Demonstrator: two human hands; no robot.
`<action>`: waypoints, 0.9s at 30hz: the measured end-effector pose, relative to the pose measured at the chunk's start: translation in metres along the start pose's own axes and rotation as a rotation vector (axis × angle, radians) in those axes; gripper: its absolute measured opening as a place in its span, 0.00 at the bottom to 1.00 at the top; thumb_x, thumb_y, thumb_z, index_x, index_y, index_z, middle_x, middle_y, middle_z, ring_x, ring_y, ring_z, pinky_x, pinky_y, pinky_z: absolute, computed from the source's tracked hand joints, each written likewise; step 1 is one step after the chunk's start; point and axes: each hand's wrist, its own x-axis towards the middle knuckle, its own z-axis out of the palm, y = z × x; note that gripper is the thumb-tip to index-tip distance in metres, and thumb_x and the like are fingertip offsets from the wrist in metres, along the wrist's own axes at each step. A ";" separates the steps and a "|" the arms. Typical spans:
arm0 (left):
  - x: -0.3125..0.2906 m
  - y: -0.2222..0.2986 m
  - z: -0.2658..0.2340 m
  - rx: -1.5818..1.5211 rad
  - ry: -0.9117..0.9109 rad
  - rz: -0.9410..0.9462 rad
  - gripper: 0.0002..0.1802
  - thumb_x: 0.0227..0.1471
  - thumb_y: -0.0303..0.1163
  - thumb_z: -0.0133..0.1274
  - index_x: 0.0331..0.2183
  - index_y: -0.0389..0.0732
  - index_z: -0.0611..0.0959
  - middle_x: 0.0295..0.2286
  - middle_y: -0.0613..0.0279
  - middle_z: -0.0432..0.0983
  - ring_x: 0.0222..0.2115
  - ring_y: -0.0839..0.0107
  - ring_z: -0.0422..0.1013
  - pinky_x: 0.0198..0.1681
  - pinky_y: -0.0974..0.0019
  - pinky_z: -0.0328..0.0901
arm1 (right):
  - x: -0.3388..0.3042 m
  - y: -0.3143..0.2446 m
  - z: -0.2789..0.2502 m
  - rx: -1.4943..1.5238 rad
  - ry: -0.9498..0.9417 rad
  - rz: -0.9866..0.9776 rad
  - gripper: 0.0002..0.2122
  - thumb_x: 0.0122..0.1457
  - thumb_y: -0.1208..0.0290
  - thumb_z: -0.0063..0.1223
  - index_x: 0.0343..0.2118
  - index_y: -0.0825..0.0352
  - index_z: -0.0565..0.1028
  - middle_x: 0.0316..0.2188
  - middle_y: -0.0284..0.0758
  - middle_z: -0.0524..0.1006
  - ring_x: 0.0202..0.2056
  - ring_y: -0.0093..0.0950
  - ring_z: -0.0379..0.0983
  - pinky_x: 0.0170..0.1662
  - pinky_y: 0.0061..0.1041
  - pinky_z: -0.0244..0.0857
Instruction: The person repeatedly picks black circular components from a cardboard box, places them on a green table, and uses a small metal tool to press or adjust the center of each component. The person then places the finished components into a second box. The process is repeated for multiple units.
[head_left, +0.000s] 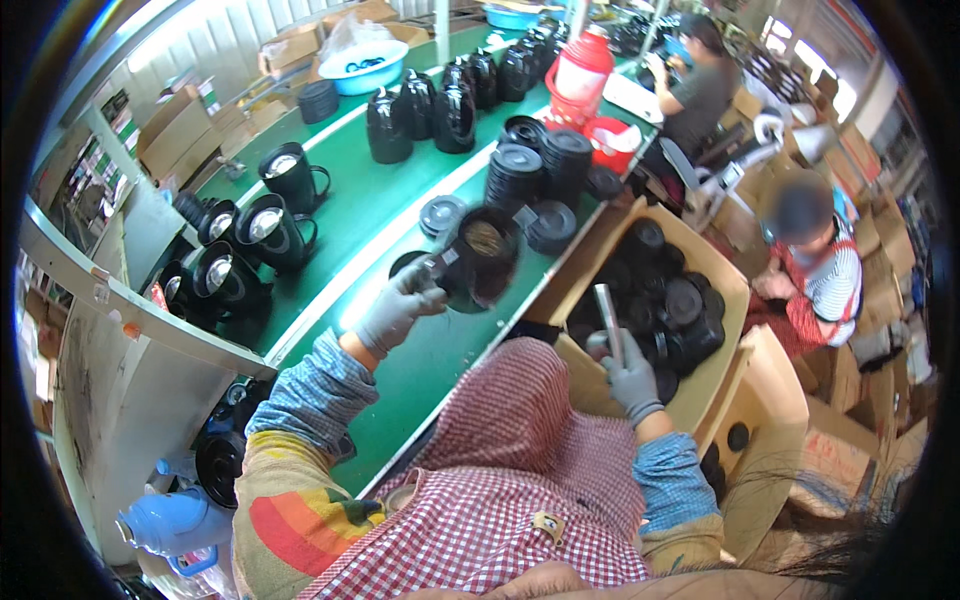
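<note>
My left hand [400, 312], in a grey glove, is closed on the side of a black jug-shaped shell [482, 252] above the green worktop. The shell's round opening faces me, and something brownish shows inside. My right hand [630, 380], also gloved in grey, grips a silver metal rod [608, 318] that points up and away. It is over the near side of an open cardboard box [728, 285] holding many black round parts [684, 303]. Just beyond the shell lie a black ring-shaped lid [441, 214] and another black disc [550, 226].
Black jugs with shiny insides [268, 226] stand at the left of the green belt [345, 220]. Glossy black housings [388, 128] line its far part. Stacked black discs [515, 172] and red buckets [582, 80] stand ahead. Two people sit at the right. A blue jug [178, 522] is lower left.
</note>
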 end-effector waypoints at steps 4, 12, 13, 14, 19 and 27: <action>0.073 -0.004 -0.079 -0.152 0.241 0.025 0.16 0.58 0.36 0.61 0.46 0.44 0.77 0.37 0.67 0.76 0.36 0.75 0.75 0.43 0.69 0.74 | 0.087 -0.018 0.106 0.094 -0.190 -0.236 0.27 0.62 0.74 0.51 0.65 0.67 0.62 0.50 0.39 0.78 0.49 0.27 0.76 0.52 0.24 0.67; 0.256 -0.024 -0.113 -0.287 0.508 0.169 0.14 0.55 0.29 0.62 0.41 0.40 0.74 0.32 0.63 0.74 0.28 0.72 0.72 0.33 0.68 0.73 | 0.131 -0.086 0.181 -0.114 -0.294 -0.133 0.37 0.60 0.53 0.55 0.68 0.65 0.57 0.49 0.50 0.78 0.50 0.46 0.76 0.53 0.35 0.68; 0.277 -0.034 -0.117 -0.277 0.540 0.164 0.13 0.55 0.28 0.61 0.39 0.40 0.74 0.30 0.63 0.73 0.27 0.72 0.72 0.32 0.68 0.72 | 0.125 -0.086 0.174 -0.159 -0.267 -0.192 0.38 0.60 0.53 0.57 0.68 0.66 0.57 0.49 0.50 0.78 0.49 0.44 0.77 0.52 0.35 0.69; 0.297 -0.042 -0.121 -0.246 0.566 0.163 0.12 0.55 0.29 0.61 0.38 0.41 0.74 0.29 0.64 0.73 0.27 0.72 0.72 0.30 0.69 0.71 | 0.122 -0.079 0.164 -0.069 -0.244 -0.175 0.36 0.61 0.55 0.57 0.68 0.67 0.58 0.47 0.47 0.79 0.46 0.40 0.78 0.51 0.32 0.69; 0.390 -0.087 -0.130 -0.019 0.616 0.211 0.10 0.56 0.28 0.60 0.36 0.40 0.74 0.26 0.66 0.72 0.21 0.75 0.67 0.26 0.69 0.65 | 0.070 0.005 0.077 0.077 0.038 -0.226 0.27 0.64 0.70 0.54 0.64 0.75 0.62 0.37 0.33 0.79 0.38 0.20 0.74 0.45 0.22 0.69; 0.396 -0.072 -0.174 -0.095 0.621 0.064 0.36 0.47 0.35 0.67 0.57 0.39 0.72 0.38 0.51 0.80 0.39 0.60 0.76 0.46 0.60 0.69 | 0.003 0.051 0.037 0.393 0.089 0.273 0.25 0.65 0.71 0.51 0.63 0.76 0.64 0.37 0.34 0.78 0.37 0.20 0.72 0.41 0.20 0.68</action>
